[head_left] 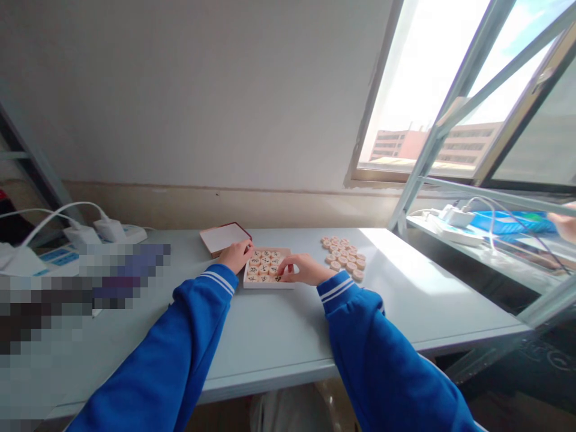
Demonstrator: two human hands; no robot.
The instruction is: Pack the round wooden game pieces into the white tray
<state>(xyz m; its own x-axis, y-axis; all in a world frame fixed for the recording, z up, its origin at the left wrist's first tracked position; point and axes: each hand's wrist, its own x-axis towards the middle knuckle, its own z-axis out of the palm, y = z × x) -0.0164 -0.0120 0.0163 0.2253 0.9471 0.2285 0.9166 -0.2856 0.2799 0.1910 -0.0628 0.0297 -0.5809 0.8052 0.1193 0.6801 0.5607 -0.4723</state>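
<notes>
A shallow white box (269,286) on the desk holds several round wooden pieces (265,261) with dark characters, set in rows. My left hand (236,256) rests at the box's left edge, fingers curled; whether it grips the edge is hard to see. Over the right part of the box, my right hand (302,269) has its thumb and fingers closed on a round piece (278,278) in the front row. To the right lies a loose group of similar round pieces (345,257). Behind my left hand is an open box lid (224,237) with a pale inside.
White power strips and plugs (108,229) with cables stand at the left. On the right, beyond a metal frame, a shelf carries more plugs and a blue tray (508,222). Another person's hand (565,223) shows at the right edge. A wall stands behind the desk (270,336).
</notes>
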